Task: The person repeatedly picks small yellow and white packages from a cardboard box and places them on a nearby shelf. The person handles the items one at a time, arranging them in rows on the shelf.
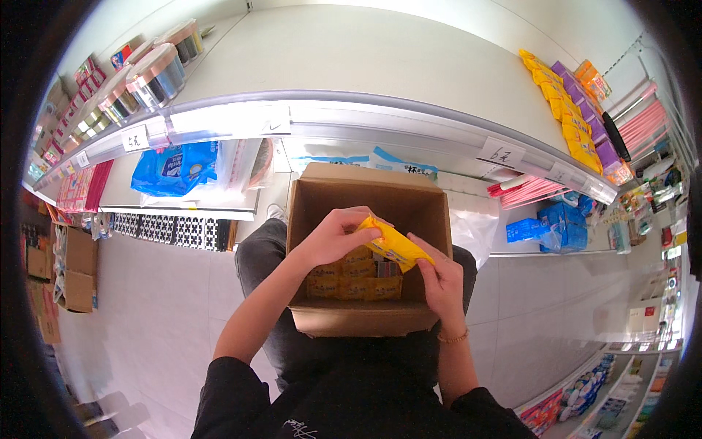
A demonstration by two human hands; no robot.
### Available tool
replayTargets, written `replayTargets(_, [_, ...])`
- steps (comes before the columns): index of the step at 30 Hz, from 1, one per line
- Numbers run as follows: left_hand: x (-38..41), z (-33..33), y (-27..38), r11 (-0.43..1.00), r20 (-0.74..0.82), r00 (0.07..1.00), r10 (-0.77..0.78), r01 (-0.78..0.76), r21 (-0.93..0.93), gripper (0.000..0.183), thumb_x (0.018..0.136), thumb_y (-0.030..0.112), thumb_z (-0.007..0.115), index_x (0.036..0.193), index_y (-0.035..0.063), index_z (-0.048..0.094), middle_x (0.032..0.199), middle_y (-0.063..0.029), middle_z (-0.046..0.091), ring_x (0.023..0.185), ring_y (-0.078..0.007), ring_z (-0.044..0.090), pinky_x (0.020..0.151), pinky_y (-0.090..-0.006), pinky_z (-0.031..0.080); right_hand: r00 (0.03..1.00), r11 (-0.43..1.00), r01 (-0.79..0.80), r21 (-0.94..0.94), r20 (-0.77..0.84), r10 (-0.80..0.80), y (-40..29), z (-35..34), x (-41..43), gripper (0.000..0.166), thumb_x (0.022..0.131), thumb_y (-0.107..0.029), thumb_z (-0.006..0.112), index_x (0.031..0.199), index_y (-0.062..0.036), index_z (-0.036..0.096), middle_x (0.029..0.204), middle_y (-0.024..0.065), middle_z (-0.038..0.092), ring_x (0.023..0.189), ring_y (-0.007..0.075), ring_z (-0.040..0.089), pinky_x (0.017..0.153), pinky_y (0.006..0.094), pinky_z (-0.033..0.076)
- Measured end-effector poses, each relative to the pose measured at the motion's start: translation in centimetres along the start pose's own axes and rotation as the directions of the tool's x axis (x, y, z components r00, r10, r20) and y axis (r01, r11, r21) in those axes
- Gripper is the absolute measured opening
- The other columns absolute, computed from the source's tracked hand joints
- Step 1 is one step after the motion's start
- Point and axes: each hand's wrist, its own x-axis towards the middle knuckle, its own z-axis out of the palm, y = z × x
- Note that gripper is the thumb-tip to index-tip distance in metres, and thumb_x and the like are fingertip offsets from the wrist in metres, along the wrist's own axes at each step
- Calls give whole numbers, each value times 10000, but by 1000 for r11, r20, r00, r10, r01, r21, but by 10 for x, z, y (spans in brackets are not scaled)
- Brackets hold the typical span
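Observation:
Both hands hold one yellow plastic packet (pixel 396 245) above an open cardboard box (pixel 356 322). My left hand (pixel 343 233) grips its upper left end, thumb on top. My right hand (pixel 441 277) has the lower right end between thumb and fingers. The box rests on or between my knees, its flaps spread. At its bottom lie several more yellow packets (pixel 356 288) in rows, with a small dark and reddish item (pixel 388 269) among them; the held packet hides part of them.
Across the front runs a white shelf (pixel 351 60) with a raised price rail. Yellow packets (pixel 565 110) line its right end beside purple packs (pixel 589 112); lidded jars (pixel 156 74) stand at the left. On the lower shelf are a blue pack (pixel 175 167) and blue boxes (pixel 562 222).

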Motion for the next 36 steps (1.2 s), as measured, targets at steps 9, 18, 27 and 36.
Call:
replayTargets(9, [-4,7,10,969,-183,952,245,-231,92,151,923,112,683,962,-33,706,853,-74,625,699,-137,557,632,-259,457,980,965,-160,209,-86,182,-2,6,12,269,1012,-117,538,1184,48,662,1065,95,721,942,133,649,841,265,511])
replayTargets(18, [-11,7,12,967,-361,899,249,-211,142,147,904,75,685,864,-62,648,789,-73,583,616,-142,503,556,-284,407,953,861,-260,436,-24,300,-3,25,17,252,1011,-164,579,1092,56,672,989,39,688,912,90,607,809,232,488])
replayTargets(27, [-11,7,7,952,-261,916,304,-283,118,111,920,69,652,956,-30,688,911,-92,679,774,-158,638,662,-297,486,990,1000,-14,16,144,12,-13,22,27,173,941,-100,646,1007,51,696,964,54,701,873,127,635,781,275,512])
replayTargets(36, [-12,10,18,1000,106,994,9,-10,15,308,900,208,722,1113,-12,696,882,-114,724,782,-152,671,761,-289,537,840,564,-194,803,-161,518,-11,50,12,213,1039,-176,543,1081,12,635,1013,49,682,901,114,658,771,253,537])
